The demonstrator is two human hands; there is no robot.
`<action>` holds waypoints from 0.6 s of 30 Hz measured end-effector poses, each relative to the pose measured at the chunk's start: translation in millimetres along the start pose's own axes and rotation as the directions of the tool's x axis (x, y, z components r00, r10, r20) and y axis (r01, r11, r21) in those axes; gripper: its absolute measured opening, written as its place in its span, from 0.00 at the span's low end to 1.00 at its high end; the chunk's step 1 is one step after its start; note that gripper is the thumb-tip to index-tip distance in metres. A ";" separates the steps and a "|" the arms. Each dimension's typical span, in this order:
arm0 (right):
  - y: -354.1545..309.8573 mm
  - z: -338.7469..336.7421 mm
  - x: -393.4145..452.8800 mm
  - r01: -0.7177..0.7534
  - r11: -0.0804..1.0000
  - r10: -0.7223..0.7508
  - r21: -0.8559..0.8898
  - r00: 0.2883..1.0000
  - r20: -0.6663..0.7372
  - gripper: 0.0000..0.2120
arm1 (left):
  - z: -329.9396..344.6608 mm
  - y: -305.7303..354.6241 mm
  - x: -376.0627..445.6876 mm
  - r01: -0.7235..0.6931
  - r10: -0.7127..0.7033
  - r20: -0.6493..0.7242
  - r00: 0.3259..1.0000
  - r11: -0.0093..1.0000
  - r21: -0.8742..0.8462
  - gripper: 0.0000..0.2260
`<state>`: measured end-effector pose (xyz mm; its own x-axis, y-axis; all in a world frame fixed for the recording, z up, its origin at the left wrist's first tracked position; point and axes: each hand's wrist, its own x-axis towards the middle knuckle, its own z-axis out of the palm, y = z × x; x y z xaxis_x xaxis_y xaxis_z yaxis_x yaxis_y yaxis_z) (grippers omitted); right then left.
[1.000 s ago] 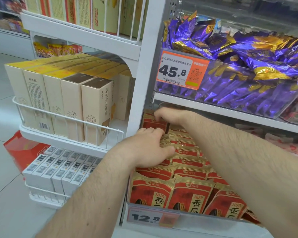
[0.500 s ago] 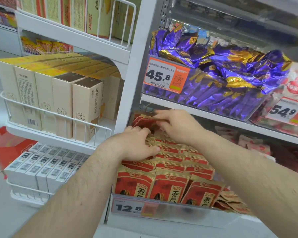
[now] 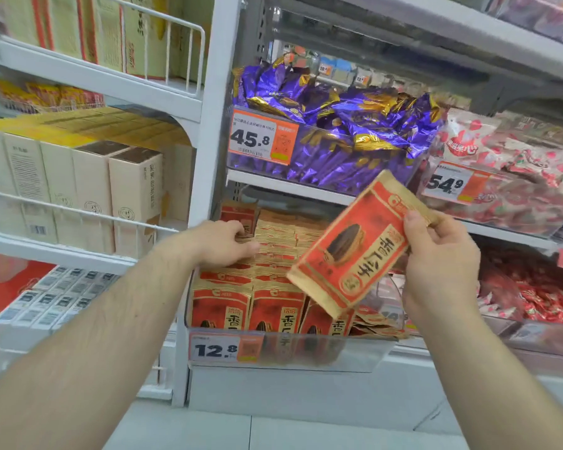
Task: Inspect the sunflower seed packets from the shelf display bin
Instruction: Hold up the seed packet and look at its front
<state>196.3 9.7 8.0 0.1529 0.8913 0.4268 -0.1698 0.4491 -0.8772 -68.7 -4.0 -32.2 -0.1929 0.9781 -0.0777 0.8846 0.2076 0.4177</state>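
1. Sunflower seed packet, red and tan with a dark seed printed on its front, is being held tilted in the air just above the front right part of the clear display bin.
2. The right hand is pinching that packet along its right edge, thumb on the printed face and the other fingers curled behind it.
3. The display bin is holding many more seed packets, standing upright in rows front to back; a few at the bin's right end are lying slumped.
4. The left hand is resting on the tops of the packets in the left middle of the bin, its fingers bent and pressed together over their upper edges.
5. A price label reading 12.8 is sitting on the bin's front wall at its left end.
6. Directly above the bin, a second clear bin is holding purple and gold wrapped bags.
7. To the left of the bin, a white wire rack is holding upright tan boxes.
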 end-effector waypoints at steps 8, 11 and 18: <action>7.1 -44.1 -29.1 0.052 0.940 -0.016 -0.337 0.994 0.109 0.16 | 55.5 73.9 -89.4 -0.409 0.214 -0.358 0.909 0.621 -0.668 0.06; 11.0 -59.6 -34.3 0.020 0.937 0.019 -0.349 0.994 0.110 0.17 | 83.4 92.4 -95.6 -0.237 0.281 -0.091 0.955 0.545 -0.804 0.15; 21.8 -84.3 -44.5 -0.097 0.935 0.165 -0.340 0.970 0.177 0.15 | 125.3 104.5 -99.4 -0.088 0.280 0.099 0.955 0.586 -0.806 0.11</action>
<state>267.9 -25.4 -48.7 -0.0519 0.9498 0.3085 0.1574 0.3128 -0.9367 96.1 -78.1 -94.3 0.1050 0.9934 -0.0467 0.1928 0.0257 0.9809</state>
